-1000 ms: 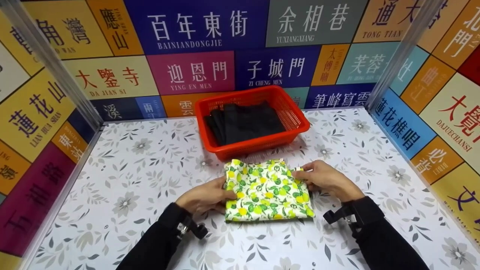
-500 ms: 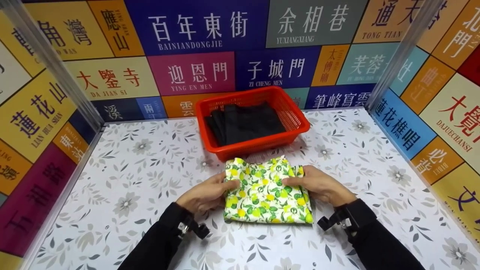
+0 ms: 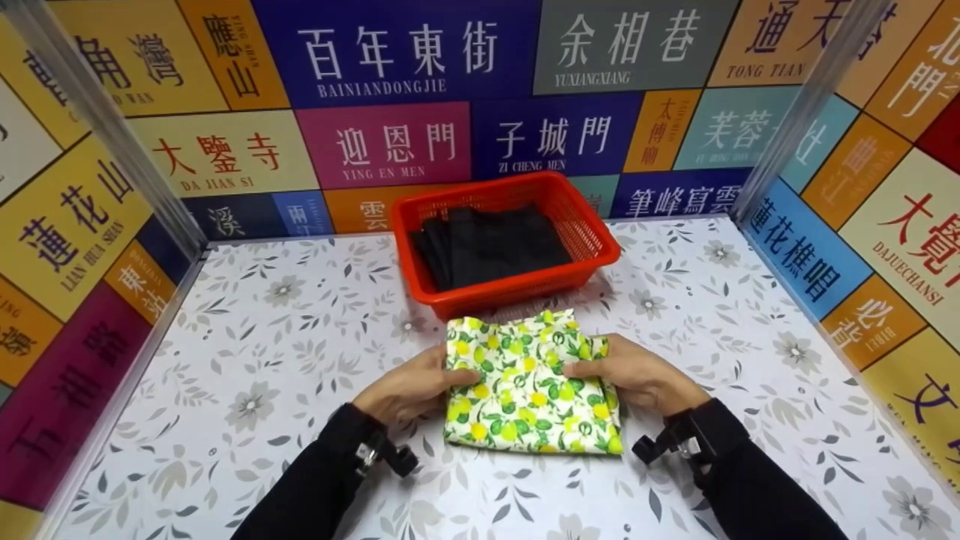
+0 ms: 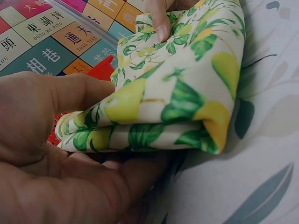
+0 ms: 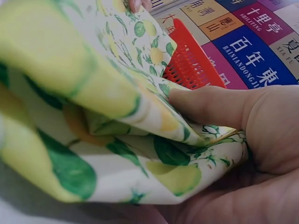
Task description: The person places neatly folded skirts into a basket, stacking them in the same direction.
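A folded cloth [image 3: 525, 390], white with a print of yellow and green lemons and leaves, lies between both hands in the head view. My left hand [image 3: 412, 384] grips its left edge, thumb on top and fingers beneath. In the left wrist view the folded layers of the cloth [image 4: 177, 98] show stacked at that side. On the opposite edge my right hand [image 3: 637, 371] holds the cloth the same way, its thumb pressing the upper face. The right wrist view shows looser, gaping folds in the cloth [image 5: 117, 126]. The fingers under it are mostly hidden.
Just behind the cloth stands a red plastic basket [image 3: 510, 292] holding folded black fabric [image 3: 502, 247]. The table [image 3: 247, 465] has a white covering with grey flowers and leaves. Panels with colourful signs [image 3: 397, 142] enclose the back and both sides.
The right hand has shifted inward from the cloth's upper right corner to grip its side, thumb on top. The cloth's lower edge has tilted slightly, and the left hand has stayed at its edge.
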`<state>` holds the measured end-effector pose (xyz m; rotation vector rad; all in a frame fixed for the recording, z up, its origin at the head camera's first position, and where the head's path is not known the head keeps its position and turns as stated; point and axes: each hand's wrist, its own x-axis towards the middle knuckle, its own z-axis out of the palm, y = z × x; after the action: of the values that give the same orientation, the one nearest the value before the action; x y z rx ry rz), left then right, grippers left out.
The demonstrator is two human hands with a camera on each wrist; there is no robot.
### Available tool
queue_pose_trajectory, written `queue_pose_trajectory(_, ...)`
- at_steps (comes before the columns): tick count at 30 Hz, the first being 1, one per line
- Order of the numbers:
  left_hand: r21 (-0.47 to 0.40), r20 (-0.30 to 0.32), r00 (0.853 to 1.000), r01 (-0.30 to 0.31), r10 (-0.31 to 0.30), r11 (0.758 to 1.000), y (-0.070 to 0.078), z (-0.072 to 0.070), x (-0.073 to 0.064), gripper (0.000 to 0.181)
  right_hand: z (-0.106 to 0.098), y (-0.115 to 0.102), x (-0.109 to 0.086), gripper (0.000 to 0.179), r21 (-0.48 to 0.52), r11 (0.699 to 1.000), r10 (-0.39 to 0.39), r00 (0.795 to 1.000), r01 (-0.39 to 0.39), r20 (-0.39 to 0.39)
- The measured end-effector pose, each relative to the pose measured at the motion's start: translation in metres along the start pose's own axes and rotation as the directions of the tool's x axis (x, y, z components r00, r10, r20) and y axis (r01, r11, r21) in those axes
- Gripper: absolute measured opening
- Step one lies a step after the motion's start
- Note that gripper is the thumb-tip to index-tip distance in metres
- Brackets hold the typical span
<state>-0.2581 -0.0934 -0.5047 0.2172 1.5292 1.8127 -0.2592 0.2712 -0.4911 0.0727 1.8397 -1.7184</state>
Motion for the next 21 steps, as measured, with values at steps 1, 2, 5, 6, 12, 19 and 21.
queue_pose_trajectory(1, 0.003, -0.001, 1.000, 0.002, -0.002, 1.000, 0.000, 0.000, 0.000, 0.066, -0.001, -0.001, -0.001, 0.055, 0.002, 1.000, -0.001, 1.000, 0.001, 0.006)
queue_pose_trajectory(2, 0.006, -0.002, 1.000, 0.003, -0.003, 1.000, 0.000, 0.000, -0.001, 0.065, -0.001, -0.002, -0.001, 0.056, 0.001, 1.000, -0.003, 1.000, 0.003, 0.006)
queue_pose_trajectory(5, 0.010, 0.003, 1.000, 0.001, -0.001, 1.000, 0.001, 0.000, -0.003, 0.065, -0.003, -0.005, -0.004, 0.058, 0.004, 1.000, -0.015, 1.000, 0.015, 0.022)
queue_pose_trajectory(6, 0.013, 0.005, 1.000, -0.001, 0.001, 1.000, 0.002, 0.000, -0.003, 0.065, -0.004, -0.006, -0.004, 0.059, 0.014, 1.000, -0.020, 0.999, 0.020, 0.028)
queue_pose_trajectory(12, 0.061, 0.002, 1.000, -0.023, 0.023, 0.998, 0.008, 0.000, -0.006, 0.066, -0.007, -0.010, -0.007, 0.060, 0.059, 0.997, -0.056, 0.997, 0.053, 0.053)
queue_pose_trajectory(19, 0.085, 0.000, 0.997, -0.072, 0.072, 0.994, 0.019, 0.001, -0.008, 0.063, -0.010, -0.015, -0.010, 0.058, 0.075, 0.992, -0.109, 0.992, 0.105, 0.058)
queue_pose_trajectory(21, 0.078, -0.002, 0.997, -0.076, 0.076, 0.994, 0.022, 0.001, -0.010, 0.062, -0.010, -0.015, -0.011, 0.057, 0.082, 0.990, -0.123, 0.991, 0.119, 0.053)
